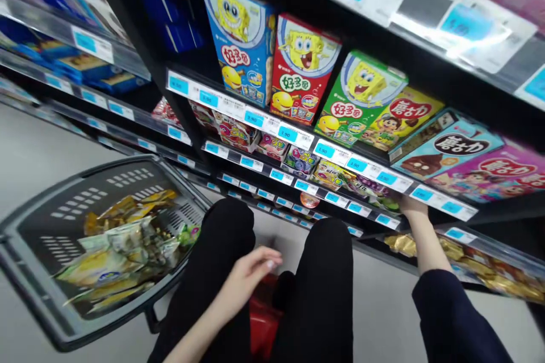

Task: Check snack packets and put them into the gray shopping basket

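At the left, a grey basket sits beside the person's knee, snack packets heaped inside. Next, a blue box stands on a shelf, its tall side upright and its front facing out. Below it, the left hand hangs between the knees, holding nothing, fingers loosely bent and the thumb a little apart. Then come a red box and a green box, standing likewise. On the lower shelf lies a purple bag, printed face outward, its long axis seeming to run along the shelf edge, one end pointing at the right hand. That hand reaches in just beside it; its fingers are hidden, so I cannot tell whether they grip anything.
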`<state>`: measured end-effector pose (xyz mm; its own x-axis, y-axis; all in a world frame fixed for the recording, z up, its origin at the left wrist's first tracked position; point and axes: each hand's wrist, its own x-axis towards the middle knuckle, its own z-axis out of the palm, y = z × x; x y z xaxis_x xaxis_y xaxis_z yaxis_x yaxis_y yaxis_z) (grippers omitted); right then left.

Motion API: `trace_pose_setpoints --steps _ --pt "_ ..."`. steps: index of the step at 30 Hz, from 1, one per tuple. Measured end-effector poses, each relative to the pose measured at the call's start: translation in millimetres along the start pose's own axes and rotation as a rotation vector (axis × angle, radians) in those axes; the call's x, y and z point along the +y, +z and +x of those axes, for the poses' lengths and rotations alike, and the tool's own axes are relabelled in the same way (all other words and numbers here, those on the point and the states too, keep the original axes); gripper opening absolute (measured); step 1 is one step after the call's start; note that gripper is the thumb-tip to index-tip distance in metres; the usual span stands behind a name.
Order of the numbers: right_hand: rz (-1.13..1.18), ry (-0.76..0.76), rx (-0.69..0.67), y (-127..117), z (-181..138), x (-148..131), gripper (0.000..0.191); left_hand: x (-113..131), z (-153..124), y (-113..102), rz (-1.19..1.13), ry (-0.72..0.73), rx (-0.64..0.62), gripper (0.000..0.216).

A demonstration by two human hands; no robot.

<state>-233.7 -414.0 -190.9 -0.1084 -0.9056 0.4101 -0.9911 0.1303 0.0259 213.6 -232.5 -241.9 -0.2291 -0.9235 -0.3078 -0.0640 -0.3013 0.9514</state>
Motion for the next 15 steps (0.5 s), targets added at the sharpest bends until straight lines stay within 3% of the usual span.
trace_pose_setpoints --steps 3,7,11,15 --pt "-0.001 0.025 0.106 -4.7 -4.0 -0.9 0.037 -18.0 1.8 24.9 0.108 -0.035 -0.198 0.021" --pt "-0.002 0.096 0.272 -9.5 -33.4 6.7 0.021 -30.4 -0.1 28.7 0.417 0.002 -0.203 0.015" --pt "-0.005 0.247 0.492 -12.8 -76.7 7.0 0.015 -32.1 3.6 23.2 0.331 -0.059 -0.187 0.017" --pt "0.071 0.395 0.779 -34.7 -117.4 -18.3 0.021 -38.6 8.9 22.1 0.177 -0.125 -0.19 0.019"
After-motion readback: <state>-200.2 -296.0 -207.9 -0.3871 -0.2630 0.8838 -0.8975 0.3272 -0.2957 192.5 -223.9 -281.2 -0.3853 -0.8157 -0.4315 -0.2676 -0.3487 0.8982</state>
